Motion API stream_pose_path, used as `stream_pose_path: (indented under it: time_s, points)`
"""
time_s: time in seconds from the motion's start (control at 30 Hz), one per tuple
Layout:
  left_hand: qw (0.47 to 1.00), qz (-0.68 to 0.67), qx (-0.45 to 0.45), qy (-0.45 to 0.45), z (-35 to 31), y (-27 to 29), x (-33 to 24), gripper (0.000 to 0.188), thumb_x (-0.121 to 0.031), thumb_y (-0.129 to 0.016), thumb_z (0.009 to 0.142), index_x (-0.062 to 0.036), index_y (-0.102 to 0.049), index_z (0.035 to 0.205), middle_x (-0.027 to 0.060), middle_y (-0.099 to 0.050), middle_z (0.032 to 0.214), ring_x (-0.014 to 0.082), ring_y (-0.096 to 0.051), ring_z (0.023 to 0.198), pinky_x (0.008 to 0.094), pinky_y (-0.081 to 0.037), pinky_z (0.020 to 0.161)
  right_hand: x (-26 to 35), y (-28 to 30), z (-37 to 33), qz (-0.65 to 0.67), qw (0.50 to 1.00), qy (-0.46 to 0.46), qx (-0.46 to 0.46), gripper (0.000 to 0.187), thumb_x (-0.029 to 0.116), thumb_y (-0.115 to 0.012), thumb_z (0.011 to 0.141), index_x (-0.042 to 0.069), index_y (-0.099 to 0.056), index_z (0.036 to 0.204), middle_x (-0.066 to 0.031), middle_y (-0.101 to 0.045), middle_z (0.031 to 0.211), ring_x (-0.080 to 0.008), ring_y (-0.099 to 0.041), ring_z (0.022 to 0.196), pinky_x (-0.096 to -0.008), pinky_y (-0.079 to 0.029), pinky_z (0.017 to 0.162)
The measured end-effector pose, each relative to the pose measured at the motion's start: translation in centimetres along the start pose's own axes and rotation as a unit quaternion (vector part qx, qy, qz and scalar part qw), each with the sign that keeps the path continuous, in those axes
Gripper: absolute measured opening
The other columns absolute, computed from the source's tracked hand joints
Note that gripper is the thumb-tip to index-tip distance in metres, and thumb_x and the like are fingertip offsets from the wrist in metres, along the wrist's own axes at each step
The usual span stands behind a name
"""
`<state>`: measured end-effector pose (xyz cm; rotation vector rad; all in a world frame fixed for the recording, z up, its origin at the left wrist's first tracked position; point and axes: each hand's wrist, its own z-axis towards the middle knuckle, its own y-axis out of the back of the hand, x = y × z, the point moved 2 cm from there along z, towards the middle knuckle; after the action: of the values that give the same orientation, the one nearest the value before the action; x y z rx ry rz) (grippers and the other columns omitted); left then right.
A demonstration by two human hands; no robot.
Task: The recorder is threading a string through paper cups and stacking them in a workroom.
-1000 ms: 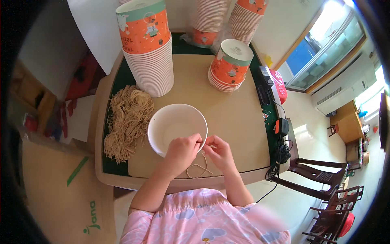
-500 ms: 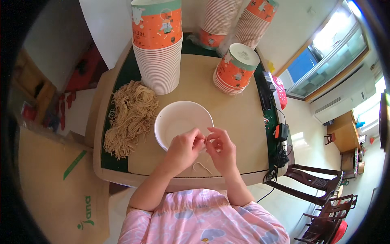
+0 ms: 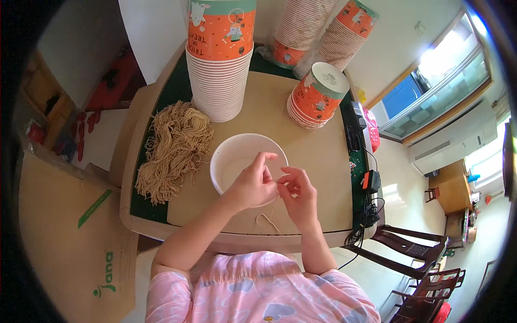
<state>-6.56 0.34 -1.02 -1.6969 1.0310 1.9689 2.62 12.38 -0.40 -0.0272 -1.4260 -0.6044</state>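
We've got string (image 3: 268, 221) pinched in left hand (image 3: 254, 182) and right hand (image 3: 300, 199) by the white bucket (image 3: 229, 153), tail curled on brown board (image 3: 323, 177)

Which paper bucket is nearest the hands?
The single white-walled, round paper bucket, mouth up: the left hand and right hand appear over its near rim. Others are nested in orange-printed stacks farther back.

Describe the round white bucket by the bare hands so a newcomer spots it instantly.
On the table covered with a tan board, look right of the tangled beige string bundle. The round white bucket sits there, partly hidden by the person's left hand. Its open white mouth faces up, unlike the tall, base-up, orange-printed bucket stack behind it.
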Motion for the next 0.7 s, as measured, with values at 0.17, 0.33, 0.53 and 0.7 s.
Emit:
stream_pose_path:
  time_s: [0.17,0.33,0.53,0.7]
  points:
    - [0.909,-0.348,0.058,0.223,1.1,0.6,0.4,0.036,-0.001,-0.048,0.088,0.0008,-0.042,0.123,0.0099,-0.058,0.084,0.0145,-0.058,0.063,0.0289,-0.054,0.062,-0.9,0.2,0.0,0.007,1.0,0.001,-0.011,0.033,-0.007,-0.063,0.082,0.004,-0.057,0.112,-0.0043,-0.064,0.084,-0.0075,-0.058,0.068,-0.0232,-0.049,0.063]
    - [0.863,-0.399,0.134,0.281,1.0,0.7,1.1,0.034,-0.002,-0.049,0.089,-0.0004,-0.043,0.122,0.0104,-0.06,0.085,0.0132,-0.056,0.059,0.0254,-0.047,0.054,-0.9,0.2,0.0,0.033,0.999,-0.001,-0.016,0.025,-0.006,-0.064,0.083,0.003,-0.06,0.106,-0.0043,-0.064,0.085,-0.0079,-0.059,0.069,-0.0232,-0.049,0.063]
    - [0.985,-0.081,0.135,0.066,1.2,-0.5,1.4,0.018,-0.01,-0.064,0.087,-0.0005,-0.061,0.102,0.0007,-0.062,0.076,0.0068,-0.054,0.062,0.0238,-0.045,0.058,-1.0,0.4,0.4,0.04,0.998,0.02,-0.039,0.006,-0.002,-0.065,0.084,0.001,-0.064,0.089,-0.0049,-0.061,0.083,-0.0104,-0.059,0.07,-0.023,-0.049,0.062]
    - [0.996,-0.075,0.05,0.029,1.5,-1.4,3.2,0.015,-0.015,-0.07,0.083,-0.0005,-0.067,0.086,0.0044,-0.064,0.07,0.0075,-0.057,0.067,0.0258,-0.047,0.064,-2.0,2.1,0.8,0.16,0.983,-0.043,-0.076,0.008,-0.002,-0.066,0.084,0.002,-0.062,0.09,-0.0028,-0.059,0.087,-0.0094,-0.055,0.071,-0.0218,-0.047,0.063]
